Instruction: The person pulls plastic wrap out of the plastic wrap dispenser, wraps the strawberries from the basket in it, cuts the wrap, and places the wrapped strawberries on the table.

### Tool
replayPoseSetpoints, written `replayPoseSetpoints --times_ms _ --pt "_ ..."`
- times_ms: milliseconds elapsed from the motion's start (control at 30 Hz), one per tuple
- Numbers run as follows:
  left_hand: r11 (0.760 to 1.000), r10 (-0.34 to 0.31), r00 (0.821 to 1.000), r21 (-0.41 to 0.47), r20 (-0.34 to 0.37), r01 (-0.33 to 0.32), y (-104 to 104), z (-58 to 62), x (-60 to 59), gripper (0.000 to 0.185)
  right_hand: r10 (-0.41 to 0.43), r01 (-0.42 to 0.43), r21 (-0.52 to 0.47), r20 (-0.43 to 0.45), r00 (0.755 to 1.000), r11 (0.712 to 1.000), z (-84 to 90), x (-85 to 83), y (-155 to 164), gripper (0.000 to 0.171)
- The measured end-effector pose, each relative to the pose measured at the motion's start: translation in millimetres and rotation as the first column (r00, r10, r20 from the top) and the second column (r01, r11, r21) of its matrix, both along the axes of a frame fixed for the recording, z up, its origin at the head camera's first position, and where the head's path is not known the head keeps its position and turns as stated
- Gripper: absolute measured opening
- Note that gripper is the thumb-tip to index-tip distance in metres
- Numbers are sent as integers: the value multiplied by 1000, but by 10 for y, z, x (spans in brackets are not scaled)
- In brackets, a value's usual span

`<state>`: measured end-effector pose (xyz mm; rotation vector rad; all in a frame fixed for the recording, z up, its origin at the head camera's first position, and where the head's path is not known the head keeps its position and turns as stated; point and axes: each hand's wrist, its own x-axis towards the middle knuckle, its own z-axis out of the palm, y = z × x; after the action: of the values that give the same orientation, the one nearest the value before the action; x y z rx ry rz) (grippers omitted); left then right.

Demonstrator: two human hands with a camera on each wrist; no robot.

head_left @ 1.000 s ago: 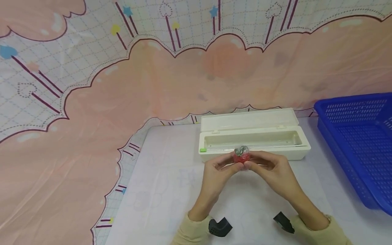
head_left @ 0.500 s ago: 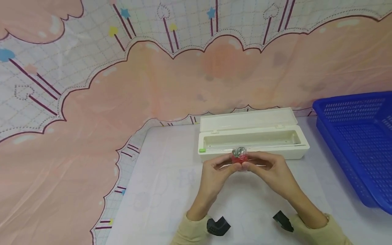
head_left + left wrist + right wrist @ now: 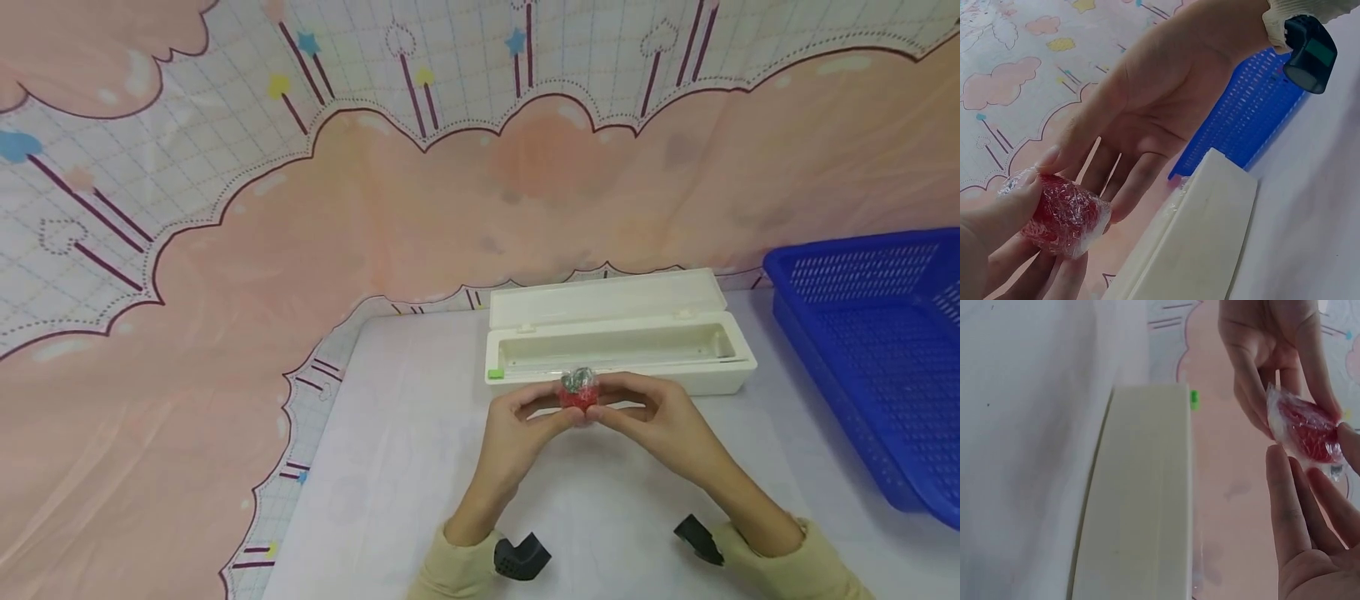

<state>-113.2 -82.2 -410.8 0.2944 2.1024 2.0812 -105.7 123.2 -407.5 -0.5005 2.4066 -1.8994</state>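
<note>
A red strawberry with a green top (image 3: 579,390), wrapped in clear crinkled film, is held up in front of the white box. My left hand (image 3: 517,429) pinches it from the left between thumb and fingers, and my right hand (image 3: 660,421) pinches it from the right. Close up in the left wrist view, the wrapped strawberry (image 3: 1063,219) shows loose film around its red body. The right wrist view shows the same strawberry (image 3: 1310,431) between both hands, with film sticking out at one end. The fingertips hide parts of it.
Behind the hands stands a long white box (image 3: 600,379) with its lid (image 3: 607,300) raised and a small green piece (image 3: 496,374) at its left front. A blue perforated basket (image 3: 832,400) is on the right. White cloth (image 3: 405,467) covers the table; a patterned curtain hangs behind.
Both hands have shifted slightly left with the wrapped strawberry, keeping hold of it. The head view has tilted a little. The box and basket stay in place.
</note>
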Motion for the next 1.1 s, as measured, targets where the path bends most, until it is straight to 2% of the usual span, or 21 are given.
replayPoseSetpoints --times_ms 233,433,567,833,1100 --pt "999 39 999 -10 11 -39 -103 -8 11 40 -18 19 74 -8 1000 997 -13 8 62 34" --pt "995 97 995 -19 12 -96 -262 -60 12 38 -43 46 119 -25 999 992 -31 26 140 30" --pt "989 131 991 -62 -1 -131 -401 -87 15 37 -54 61 133 -56 997 989 -61 32 201 27" --pt "965 220 975 -145 -18 -220 -705 -165 26 39 -79 97 157 -116 990 983 -152 45 325 27" --pt "925 317 948 -216 -17 -313 -955 -249 37 39 -100 127 179 -152 983 976 -205 45 436 26"
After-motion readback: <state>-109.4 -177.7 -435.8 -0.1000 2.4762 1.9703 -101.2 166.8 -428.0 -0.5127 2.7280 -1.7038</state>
